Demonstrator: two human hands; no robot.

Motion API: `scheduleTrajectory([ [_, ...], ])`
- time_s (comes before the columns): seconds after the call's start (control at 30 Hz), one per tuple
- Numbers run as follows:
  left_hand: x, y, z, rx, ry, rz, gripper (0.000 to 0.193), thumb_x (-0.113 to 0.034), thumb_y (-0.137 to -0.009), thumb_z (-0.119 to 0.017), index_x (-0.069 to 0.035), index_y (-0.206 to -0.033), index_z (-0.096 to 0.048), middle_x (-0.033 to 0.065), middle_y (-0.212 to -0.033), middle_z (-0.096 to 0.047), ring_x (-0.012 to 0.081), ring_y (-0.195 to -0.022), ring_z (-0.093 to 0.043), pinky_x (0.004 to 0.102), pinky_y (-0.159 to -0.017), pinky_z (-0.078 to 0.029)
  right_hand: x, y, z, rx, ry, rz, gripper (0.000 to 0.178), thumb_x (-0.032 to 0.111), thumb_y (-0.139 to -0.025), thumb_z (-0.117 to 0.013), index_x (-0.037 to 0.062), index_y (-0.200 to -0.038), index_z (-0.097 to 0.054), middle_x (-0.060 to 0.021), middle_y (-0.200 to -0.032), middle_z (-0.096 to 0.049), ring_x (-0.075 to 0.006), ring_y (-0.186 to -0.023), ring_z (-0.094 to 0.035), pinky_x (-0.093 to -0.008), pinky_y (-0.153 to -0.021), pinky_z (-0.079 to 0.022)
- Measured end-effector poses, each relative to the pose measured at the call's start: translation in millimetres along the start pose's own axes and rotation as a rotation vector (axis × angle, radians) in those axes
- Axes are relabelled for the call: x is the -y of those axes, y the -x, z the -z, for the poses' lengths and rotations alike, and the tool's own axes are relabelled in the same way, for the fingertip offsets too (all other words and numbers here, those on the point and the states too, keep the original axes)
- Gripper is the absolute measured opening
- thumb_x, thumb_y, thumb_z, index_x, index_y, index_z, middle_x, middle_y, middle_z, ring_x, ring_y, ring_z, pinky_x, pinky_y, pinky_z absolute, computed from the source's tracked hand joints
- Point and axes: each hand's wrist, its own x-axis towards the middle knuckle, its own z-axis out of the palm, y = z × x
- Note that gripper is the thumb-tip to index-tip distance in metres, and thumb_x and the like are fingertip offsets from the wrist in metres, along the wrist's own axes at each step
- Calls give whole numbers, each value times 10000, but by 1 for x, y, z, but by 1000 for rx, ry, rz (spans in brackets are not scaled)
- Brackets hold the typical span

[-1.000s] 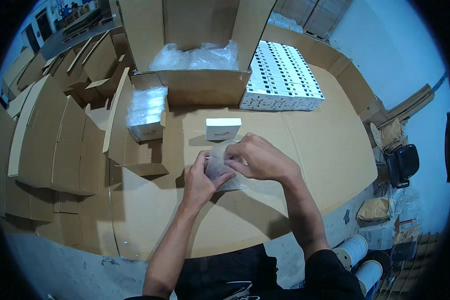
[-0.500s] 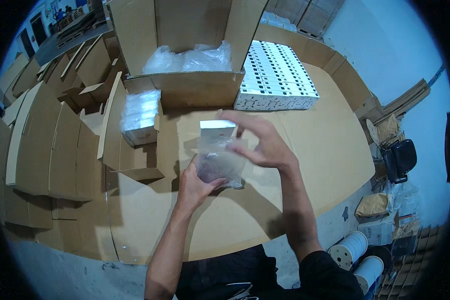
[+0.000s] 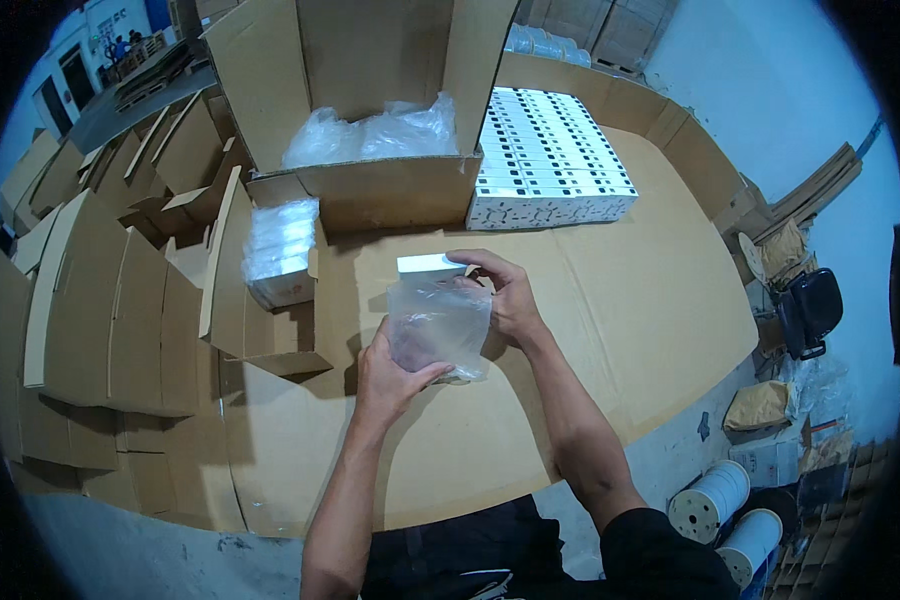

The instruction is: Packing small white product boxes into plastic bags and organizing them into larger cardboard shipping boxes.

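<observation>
A small white box (image 3: 430, 266) sits partly inside a clear plastic bag (image 3: 436, 320), its top end sticking out of the bag's mouth. My left hand (image 3: 392, 376) is closed around the lower left part of the bagged box, thumb across the front. Curled at the upper right corner, my right hand (image 3: 502, 292) has its fingers on the exposed end of the box, beside the bag's edge. Left of my hands, an open carton (image 3: 288, 362) holds several plastic-wrapped boxes (image 3: 280, 250) at its far end.
A large open carton (image 3: 390, 195) with clear plastic bags (image 3: 375, 132) stands behind my hands. Rows of white boxes (image 3: 550, 205) fill the far right of the cardboard-covered table (image 3: 630, 340). Several folded cartons (image 3: 100, 310) crowd the left. Cable spools (image 3: 710, 500) and a black chair (image 3: 810, 305) are at right.
My right hand has come down and inward onto the upper right corner of the box. The bag's mouth now reaches wider to the right; my left hand keeps its hold. The view has shifted slightly.
</observation>
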Motion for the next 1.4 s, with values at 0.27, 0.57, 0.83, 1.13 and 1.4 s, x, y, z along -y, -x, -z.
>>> scheduleTrajectory([
  [0.27, 5, 0, 1, 40, 12, 0, 817, -197, -630, -975, -20, -1313, -565, 166, -1124, -733, 283, -1036, -723, 407, -908, -574, 2, -2, -3, -333, -298, 35, 318, -27, -941, -678, -3, -1231, -548, -103, -1132, -620, -176, -996, -656, -345, -833, -618],
  [0.57, 6, -1, 0, 65, -31, -2, 798, -207, -637, -973, -19, -1298, -568, 173, -1138, -729, 297, -1057, -720, 410, -924, -573, 19, 7, 2, -329, -707, 68, 208, 0, -964, -662, 43, -1084, -497, -91, -1113, -585, -237, -1037, -685, -466, -895, -637],
  [0.83, 10, -3, 0, 71, 58, 42, 804, -158, -649, -972, -15, -1330, -568, 129, -1184, -715, 228, -1084, -689, 387, -968, -550, 19, 9, 8, -230, -563, 43, 218, 44, -943, -717, 29, -1059, -533, -53, -1035, -580, -152, -962, -634, -351, -858, -597],
  [1.13, 12, -3, 0, 40, 22, -23, 775, -235, -629, -982, -10, -1243, -566, 176, -1091, -734, 301, -1033, -726, 418, -901, -576, 17, 11, 20, -132, -527, -5, 227, 35, -935, -719, 43, -1072, -537, -42, -1034, -571, -113, -972, -581, -283, -854, -525],
  [1.4, 14, -1, 0, 37, 52, -25, 698, -221, -644, -974, -8, -1190, -595, 156, -1051, -738, 259, -996, -729, 381, -884, -573, 25, 14, 17, -51, -539, -128, 204, 35, -951, -694, 51, -1071, -529, -44, -1034, -569, -98, -946, -576, -265, -833, -524],
])
